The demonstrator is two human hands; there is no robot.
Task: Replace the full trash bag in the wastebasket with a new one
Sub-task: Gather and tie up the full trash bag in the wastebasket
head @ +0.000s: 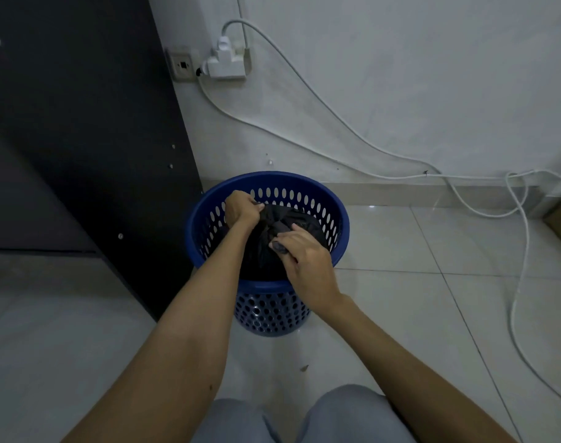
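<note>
A blue perforated wastebasket (323,199) stands on the tiled floor against the wall. Inside it sits a black trash bag (301,222), its top gathered into bunched folds. My left hand (240,210) is closed on the bag's edge at the basket's left inner side. My right hand (308,260) pinches another bunch of the bag's plastic near the front right of the rim. Both hands reach into the basket's mouth. The bag's lower part is hidden by my hands and the basket wall.
A dark cabinet (80,139) stands directly left of the basket. White cables (304,87) run from a wall adapter (224,60) down along the wall and loop over the floor at right (522,251). My knees (304,417) are at the bottom. A small scrap (304,368) lies on the tiles.
</note>
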